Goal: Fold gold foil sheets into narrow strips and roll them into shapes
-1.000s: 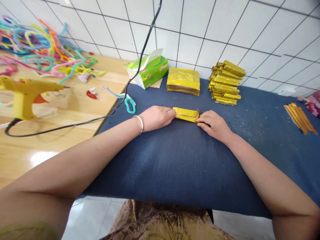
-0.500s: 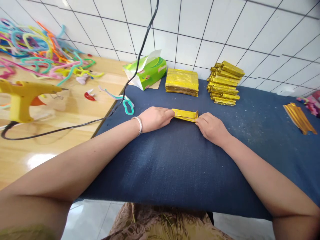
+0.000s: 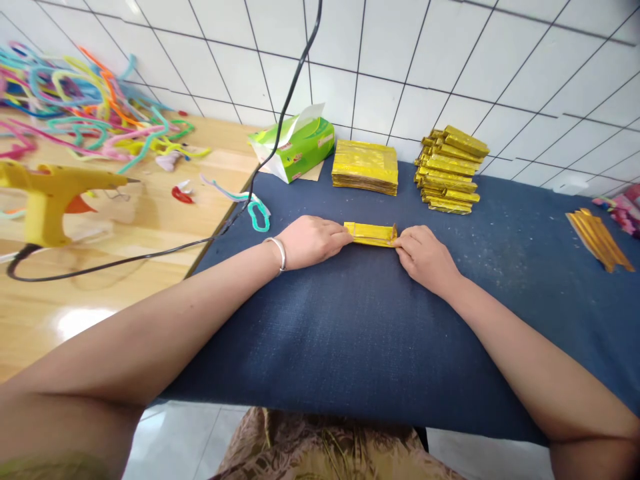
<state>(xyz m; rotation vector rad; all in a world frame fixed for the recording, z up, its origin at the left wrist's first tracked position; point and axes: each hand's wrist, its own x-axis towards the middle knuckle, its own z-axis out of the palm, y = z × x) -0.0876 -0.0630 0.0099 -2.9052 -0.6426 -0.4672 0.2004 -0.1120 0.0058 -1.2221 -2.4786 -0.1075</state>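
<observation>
A partly folded strip of gold foil paper [image 3: 373,233] lies on the dark blue cloth in front of me. My left hand [image 3: 315,240], with a silver bangle on its wrist, has its fingers closed at the strip's left end. At the right end my right hand [image 3: 423,257] pinches the lower corner, where a flap stands up. Behind the strip is a flat stack of gold foil paper sheets [image 3: 365,167]. To its right sits a pile of folded gold strips [image 3: 447,170].
A yellow glue gun [image 3: 45,200] lies on the wooden table at left, its black cord [image 3: 287,100] crossing near the green tissue pack [image 3: 305,150]. Colourful pipe cleaners [image 3: 90,100] heap behind it. Several folded gold-brown pieces [image 3: 600,240] lie far right. A tiled wall rises behind.
The gold strip is pressed a little flatter along its near edge, and my left fingers have shifted slightly toward its lower left corner. My right hand keeps its pinch.
</observation>
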